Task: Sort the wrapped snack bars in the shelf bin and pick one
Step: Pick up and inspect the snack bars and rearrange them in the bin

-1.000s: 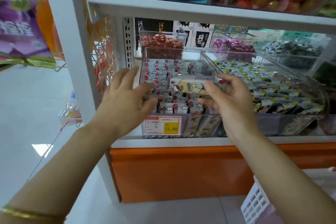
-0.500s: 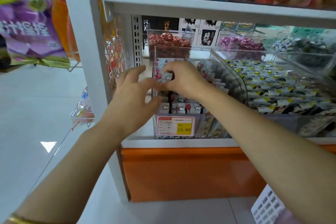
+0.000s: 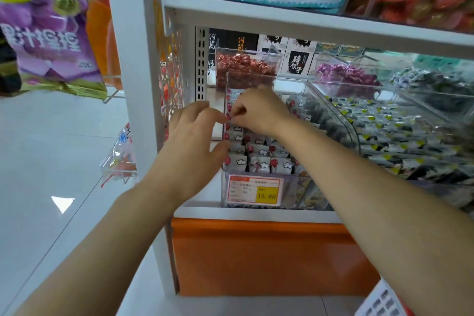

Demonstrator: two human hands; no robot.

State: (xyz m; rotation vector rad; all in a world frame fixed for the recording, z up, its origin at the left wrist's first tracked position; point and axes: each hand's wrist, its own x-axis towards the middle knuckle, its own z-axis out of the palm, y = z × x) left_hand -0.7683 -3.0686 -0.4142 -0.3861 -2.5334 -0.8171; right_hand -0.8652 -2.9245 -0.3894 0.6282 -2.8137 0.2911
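Right hand point(image 3: 259, 113) reaches into the clear shelf bin point(image 3: 333, 113), fingertips pinched on a snack bar point(image 3: 234, 96) at the back-left corner. Left hand point(image 3: 191, 146) spread loose, empty, just outside the bin's left wall. Bars lie in rows, long axes crosswise; right hand nearer.

The right hand point(image 3: 259, 110) hides the rear snack bars point(image 3: 259, 159) (fingertips unseen too).

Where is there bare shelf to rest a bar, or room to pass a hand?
Bare white shelf shows only left of the clear bin, up to the perforated upright; the left hand hovers there. The bin, where the right hand works, is packed with snack bars. The neighbouring bin is full.
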